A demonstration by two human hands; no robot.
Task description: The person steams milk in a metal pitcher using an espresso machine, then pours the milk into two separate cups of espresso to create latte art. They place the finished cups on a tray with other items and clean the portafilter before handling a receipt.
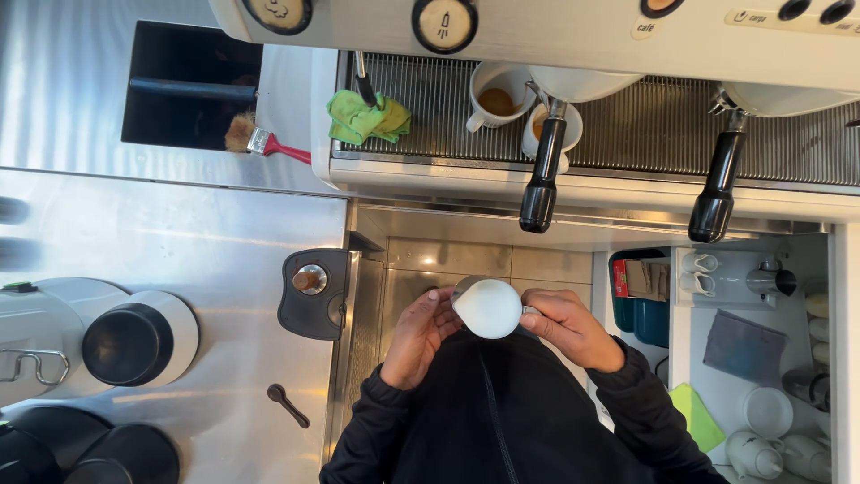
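We log one person at the espresso machine point(573, 36), seen from above. Both hands are on a steel jug point(486, 307) of white frothed milk, held in the air at chest height, in front of the machine's front edge and off the bench point(179, 242) altogether.

Right hand point(566, 327): closed round the jug's handle side, carrying the weight. Left hand point(421, 333): fingers curled against the jug's far wall, steadying; a light grasp, not clenched.

Jug appears near level, milk surface smooth, approx. up to the rim. No spill seen.

On the drip tray point(627, 134): two cups with brown liquid, a larger cup point(495, 97) and a second cup point(548, 125) partly hidden by the left portafilter point(543, 175). A second portafilter point(717, 184) sits to the right. Green cloth point(365, 116) lies at the tray's left end by the steam wand.

Bench, left: brush point(264, 142) near the back edge, tamper point(311, 280) on its mat at the right edge, small spoon point(287, 403) near the front.

Our judgement on handling: w/ milk this full, keep the jug level, keep the right-hand grip firm, left hand as guide only. Any swirl should be gentle, so foam stays off the rim.
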